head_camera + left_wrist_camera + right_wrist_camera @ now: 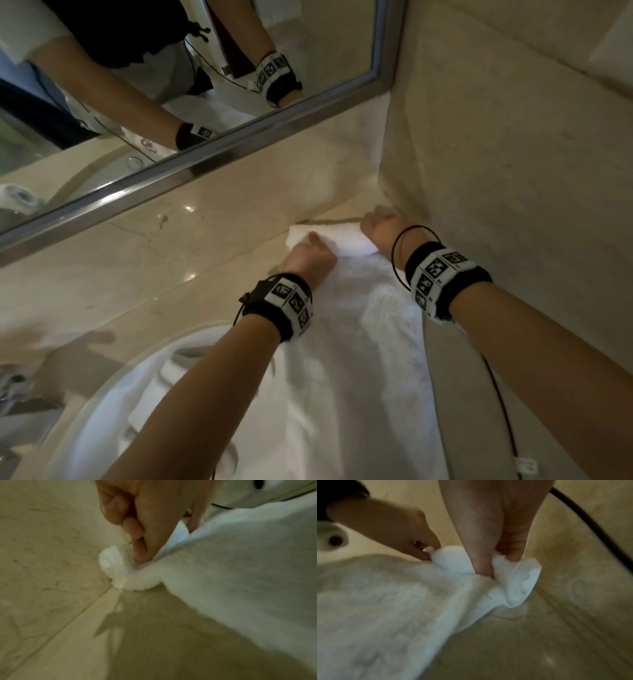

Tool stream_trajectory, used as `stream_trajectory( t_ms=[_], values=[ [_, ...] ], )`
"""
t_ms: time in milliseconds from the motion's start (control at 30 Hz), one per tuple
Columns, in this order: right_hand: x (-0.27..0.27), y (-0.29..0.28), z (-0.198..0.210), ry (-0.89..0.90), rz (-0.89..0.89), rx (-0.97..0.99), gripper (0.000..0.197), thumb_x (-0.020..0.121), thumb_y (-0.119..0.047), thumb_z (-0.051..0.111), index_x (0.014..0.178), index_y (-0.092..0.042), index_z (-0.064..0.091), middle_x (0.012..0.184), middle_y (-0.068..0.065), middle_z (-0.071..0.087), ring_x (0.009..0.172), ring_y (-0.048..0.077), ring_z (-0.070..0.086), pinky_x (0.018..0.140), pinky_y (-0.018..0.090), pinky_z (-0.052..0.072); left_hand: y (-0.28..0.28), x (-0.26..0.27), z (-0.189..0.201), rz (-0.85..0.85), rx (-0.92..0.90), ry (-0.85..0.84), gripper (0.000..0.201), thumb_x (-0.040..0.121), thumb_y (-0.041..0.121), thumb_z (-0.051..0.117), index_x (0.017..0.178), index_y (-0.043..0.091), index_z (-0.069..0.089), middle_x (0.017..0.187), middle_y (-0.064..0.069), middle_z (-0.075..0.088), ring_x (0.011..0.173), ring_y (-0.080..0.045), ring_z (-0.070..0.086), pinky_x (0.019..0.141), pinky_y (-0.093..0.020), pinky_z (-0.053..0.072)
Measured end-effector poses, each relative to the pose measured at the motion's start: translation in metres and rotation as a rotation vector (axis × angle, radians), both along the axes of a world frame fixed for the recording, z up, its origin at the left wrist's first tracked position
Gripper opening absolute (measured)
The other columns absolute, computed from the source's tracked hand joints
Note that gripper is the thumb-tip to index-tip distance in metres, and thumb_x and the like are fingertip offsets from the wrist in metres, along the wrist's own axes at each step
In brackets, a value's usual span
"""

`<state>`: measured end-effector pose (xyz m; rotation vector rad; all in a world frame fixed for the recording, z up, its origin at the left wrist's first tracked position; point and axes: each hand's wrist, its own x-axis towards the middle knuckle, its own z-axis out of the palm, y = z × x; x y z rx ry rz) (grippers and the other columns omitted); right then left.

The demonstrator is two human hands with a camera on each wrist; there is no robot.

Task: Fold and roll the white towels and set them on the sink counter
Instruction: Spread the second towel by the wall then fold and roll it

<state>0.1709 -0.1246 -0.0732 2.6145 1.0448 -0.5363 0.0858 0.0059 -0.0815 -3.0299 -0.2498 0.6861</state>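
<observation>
A white towel (370, 342) lies lengthwise on the beige marble counter (137, 260), its near part hanging into the sink. Its far end is curled into a short roll (339, 240) close to the corner of the wall. My left hand (310, 251) grips the roll's left end, fingers curled into the terry (120, 569). My right hand (380, 226) pinches the roll's right end (515, 577), thumb and fingers pressed into the cloth. In the right wrist view the left hand (412, 539) shows at the other end of the roll.
A metal-framed mirror (212, 161) runs along the back wall, reflecting my arms. A marble side wall (513, 154) stands right of the towel. The white sink basin (113, 404) lies below left, with more white cloth in it. A rolled towel (17, 198) shows in the mirror.
</observation>
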Motion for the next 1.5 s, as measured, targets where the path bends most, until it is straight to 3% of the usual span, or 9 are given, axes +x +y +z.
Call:
stream_trajectory(
  t_ms=[167,300,467,567,801,968,1102,1268,1502],
  values=[
    [-0.021,-0.007,0.001,-0.030,0.083,-0.016,0.048,0.090,0.002,0.045,0.135,-0.004,0.033,0.135,0.019,0.042,0.118,0.036,0.049,0.097,0.040,0.042,-0.001,-0.039,-0.018,0.023,-0.042,-0.083,0.048,0.101,0.003,0.019,0.143,-0.012,0.003,0.130,-0.027,0.046,0.099,-0.035,0.062,0.078,-0.039,0.050],
    [-0.032,-0.015,0.000,-0.056,0.044,0.043,0.053,0.087,0.008,0.042,0.137,-0.005,0.030,0.136,0.018,0.039,0.120,0.033,0.046,0.097,0.041,0.043,0.000,-0.048,-0.010,0.005,-0.203,-0.347,0.043,0.091,0.007,0.047,0.134,0.001,0.041,0.113,-0.012,0.062,0.093,-0.028,0.064,0.071,-0.036,0.051],
    [-0.048,-0.021,0.001,-0.135,0.052,0.050,0.047,0.090,0.004,0.038,0.135,-0.003,0.032,0.135,0.017,0.040,0.117,0.031,0.049,0.096,0.038,0.038,0.009,-0.024,-0.005,0.211,-0.291,-0.408,0.042,0.095,0.019,0.039,0.137,0.014,0.037,0.143,-0.014,0.030,0.128,-0.033,0.031,0.105,-0.042,0.032],
    [-0.056,-0.025,-0.002,-0.135,0.033,0.051,0.043,0.090,0.001,0.041,0.132,-0.003,0.035,0.132,0.015,0.043,0.116,0.030,0.049,0.100,0.038,0.035,0.012,-0.008,-0.009,0.444,-0.485,-0.412,0.037,0.094,0.015,0.043,0.130,0.015,0.051,0.142,-0.014,0.038,0.126,-0.034,0.039,0.103,-0.035,0.034],
    [-0.029,-0.040,-0.001,0.116,-0.691,0.820,0.033,0.090,0.000,0.043,0.120,-0.006,0.053,0.121,0.015,0.056,0.112,0.031,0.053,0.089,0.029,0.040,0.031,0.000,-0.011,0.703,-0.623,-0.369,0.026,0.086,0.015,0.064,0.112,0.015,0.069,0.125,-0.003,0.062,0.120,-0.021,0.055,0.103,-0.021,0.035],
    [-0.027,-0.039,-0.006,0.222,-0.960,0.542,0.050,0.089,-0.028,0.055,0.132,-0.007,0.042,0.133,0.018,0.051,0.119,0.035,0.051,0.100,0.042,0.044,0.034,-0.004,-0.016,0.738,-0.684,-0.402,0.023,0.085,0.010,0.064,0.106,0.016,0.071,0.123,0.000,0.064,0.119,-0.018,0.055,0.101,-0.016,0.034],
    [-0.034,-0.045,-0.011,0.269,-1.044,0.728,0.036,0.086,-0.017,0.058,0.119,-0.008,0.047,0.108,0.019,0.059,0.088,0.029,0.056,0.071,0.031,0.041,0.042,-0.005,-0.019,0.783,-0.783,-0.403,0.030,0.080,-0.005,0.060,0.095,0.016,0.074,0.119,-0.005,0.066,0.116,-0.022,0.057,0.106,-0.023,0.039],
    [-0.044,-0.050,-0.016,0.251,-1.009,0.832,0.021,0.085,-0.009,0.060,0.099,-0.013,0.045,0.086,0.012,0.051,0.071,0.022,0.046,0.060,0.027,0.036,0.050,-0.007,-0.027,0.861,-0.828,-0.478,0.047,0.068,-0.017,0.049,0.058,0.026,0.068,0.109,-0.009,0.069,0.108,-0.027,0.061,0.099,-0.034,0.048],
    [-0.050,-0.054,-0.016,0.048,-0.733,0.613,0.026,0.082,-0.014,0.064,0.104,-0.007,0.052,0.111,0.013,0.048,0.088,0.028,0.049,0.076,0.031,0.039,0.051,-0.008,-0.015,0.662,-0.617,-0.366,0.038,0.081,0.000,0.055,0.106,0.025,0.068,0.122,-0.004,0.063,0.111,-0.026,0.059,0.098,-0.028,0.045]
  ],
)
